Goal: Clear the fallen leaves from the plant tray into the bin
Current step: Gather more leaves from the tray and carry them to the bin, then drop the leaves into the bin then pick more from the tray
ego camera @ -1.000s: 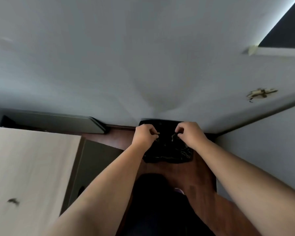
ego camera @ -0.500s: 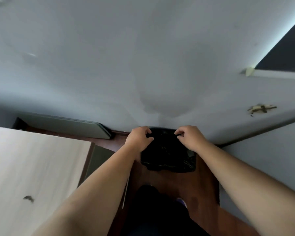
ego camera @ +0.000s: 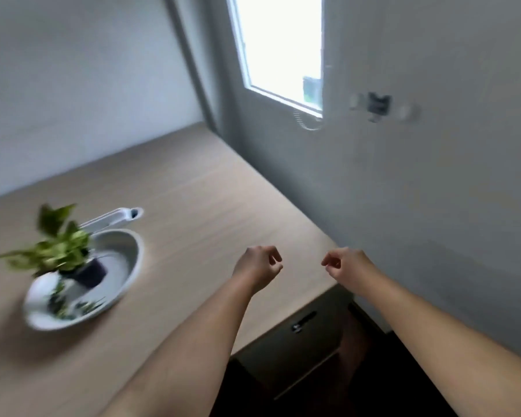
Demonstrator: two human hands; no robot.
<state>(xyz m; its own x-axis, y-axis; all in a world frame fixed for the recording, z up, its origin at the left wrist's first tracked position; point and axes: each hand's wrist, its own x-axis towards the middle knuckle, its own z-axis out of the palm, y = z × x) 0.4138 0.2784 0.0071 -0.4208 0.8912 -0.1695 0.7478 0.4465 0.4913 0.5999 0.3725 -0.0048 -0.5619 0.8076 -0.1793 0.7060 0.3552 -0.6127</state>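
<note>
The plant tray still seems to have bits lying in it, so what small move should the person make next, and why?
Probably reach the left hand across to the near end of the white tray and pinch up more fallen leaves. Both hands, the right hand too, hang loosely curled and apparently empty over the table, while green scraps lie beside the potted plant. Blur hides how many.

Bare tabletop (ego camera: 193, 212) between hands (ego camera: 260, 267) and plant tray (ego camera: 127, 281); wall (ego camera: 418, 191) close right.
</note>
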